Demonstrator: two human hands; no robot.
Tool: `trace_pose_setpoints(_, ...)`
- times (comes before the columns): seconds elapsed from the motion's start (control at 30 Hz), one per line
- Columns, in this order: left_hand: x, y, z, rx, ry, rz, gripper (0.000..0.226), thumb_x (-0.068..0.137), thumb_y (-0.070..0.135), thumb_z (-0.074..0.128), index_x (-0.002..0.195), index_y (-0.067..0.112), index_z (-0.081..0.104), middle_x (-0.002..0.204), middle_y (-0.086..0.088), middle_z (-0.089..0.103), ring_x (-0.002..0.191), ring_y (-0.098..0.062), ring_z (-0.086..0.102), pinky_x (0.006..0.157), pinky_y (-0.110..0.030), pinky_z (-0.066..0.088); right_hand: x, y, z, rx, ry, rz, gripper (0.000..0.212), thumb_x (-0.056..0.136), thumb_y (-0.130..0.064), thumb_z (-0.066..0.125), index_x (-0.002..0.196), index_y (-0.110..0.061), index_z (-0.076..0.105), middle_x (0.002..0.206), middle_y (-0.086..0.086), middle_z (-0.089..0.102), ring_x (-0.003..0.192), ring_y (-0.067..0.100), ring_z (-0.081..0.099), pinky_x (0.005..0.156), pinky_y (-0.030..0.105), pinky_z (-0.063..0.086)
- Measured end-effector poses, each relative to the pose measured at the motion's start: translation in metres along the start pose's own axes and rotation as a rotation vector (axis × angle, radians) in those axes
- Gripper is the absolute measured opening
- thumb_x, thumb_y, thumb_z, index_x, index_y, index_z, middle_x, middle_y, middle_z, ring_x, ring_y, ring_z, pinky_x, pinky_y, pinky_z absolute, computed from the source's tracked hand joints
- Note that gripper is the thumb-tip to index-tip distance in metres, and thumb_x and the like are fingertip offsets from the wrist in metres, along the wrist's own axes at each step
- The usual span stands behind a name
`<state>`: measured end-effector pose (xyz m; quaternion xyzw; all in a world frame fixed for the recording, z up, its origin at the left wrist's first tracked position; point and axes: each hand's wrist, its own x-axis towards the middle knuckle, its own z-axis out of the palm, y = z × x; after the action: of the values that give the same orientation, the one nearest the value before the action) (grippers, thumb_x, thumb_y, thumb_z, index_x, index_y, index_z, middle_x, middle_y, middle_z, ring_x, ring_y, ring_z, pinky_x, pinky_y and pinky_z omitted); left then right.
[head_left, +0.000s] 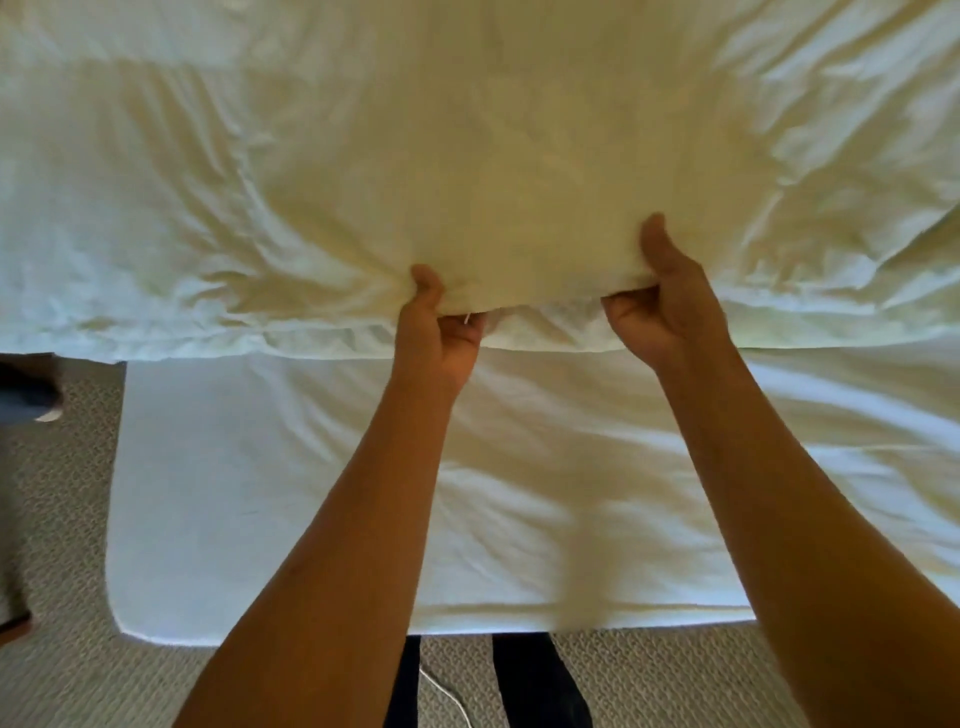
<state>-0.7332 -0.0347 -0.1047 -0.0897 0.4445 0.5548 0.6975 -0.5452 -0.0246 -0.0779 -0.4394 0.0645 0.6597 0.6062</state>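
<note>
Left hand (434, 325): we clamp the duvet (467, 156) edge (thumb on top).
Right hand (670, 304): we clamp it likewise.

Duvet (467, 171) edge in both hands

Duvet (467, 156): lies over the far part of the bed (260, 493).
Left grip (436, 322), right grip (665, 306): side by side on the duvet's near edge, at centre.
Carpet (62, 675): left of and before the bed.
Cable (447, 691): on the carpet, between the person's legs (535, 675).
</note>
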Motion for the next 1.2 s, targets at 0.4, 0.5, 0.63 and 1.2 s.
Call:
trace_pose_setpoints(0.4, 0.01, -0.045, -0.015, 0.124, 0.084, -0.036, 0.032, 0.082, 0.027, 0.072, 0.113, 0.019, 0.065, 0.105, -0.004, 0.069, 0.1, -0.021, 0.066, 0.09, -0.04, 0.055, 0.021, -0.046, -0.074, 0.089, 0.165, -0.044, 0.035, 0.092, -0.032, 0.066, 0.12, -0.012, 0.066, 0.115, 0.01, 0.072, 0.107, 0.024, 0.069, 0.093, 0.043, 0.055)
trace_pose_setpoints(0.5, -0.004, -0.098, 0.038, 0.19, -0.045, -0.154, 0.05, 0.079, 0.024, 0.074, 0.126, 0.017, 0.06, 0.113, -0.006, 0.067, 0.103, -0.022, 0.066, 0.086, -0.041, 0.056, 0.014, -0.065, -0.052, 0.064, 0.166, -0.084, 0.026, 0.095, -0.019, 0.061, 0.118, -0.007, 0.064, 0.109, 0.013, 0.073, 0.106, 0.023, 0.069, 0.09, 0.041, 0.057)
trace_pose_setpoints(0.63, -0.007, -0.157, 0.069, 0.067, -0.018, -0.132, 0.046, 0.095, 0.017, 0.061, 0.139, 0.014, 0.049, 0.131, -0.011, 0.062, 0.116, -0.028, 0.062, 0.088, -0.042, 0.057, -0.003, -0.052, -0.093, 0.086, 0.139, -0.103, 0.022, 0.097, -0.011, 0.054, 0.118, -0.006, 0.061, 0.108, 0.012, 0.073, 0.104, 0.021, 0.069, 0.091, 0.04, 0.056)
trace_pose_setpoints(1.2, 0.003, -0.311, 0.155, 0.052, 0.069, -0.118, 0.029, 0.097, 0.015, 0.058, 0.125, 0.011, 0.056, 0.119, -0.013, 0.067, 0.094, -0.024, 0.066, 0.072, -0.041, 0.06, 0.042, -0.222, -0.204, 0.144, 0.207, -0.076, 0.034, 0.095, -0.006, 0.06, 0.128, -0.008, 0.056, 0.112, 0.013, 0.069, 0.095, 0.024, 0.07, 0.073, 0.038, 0.061)
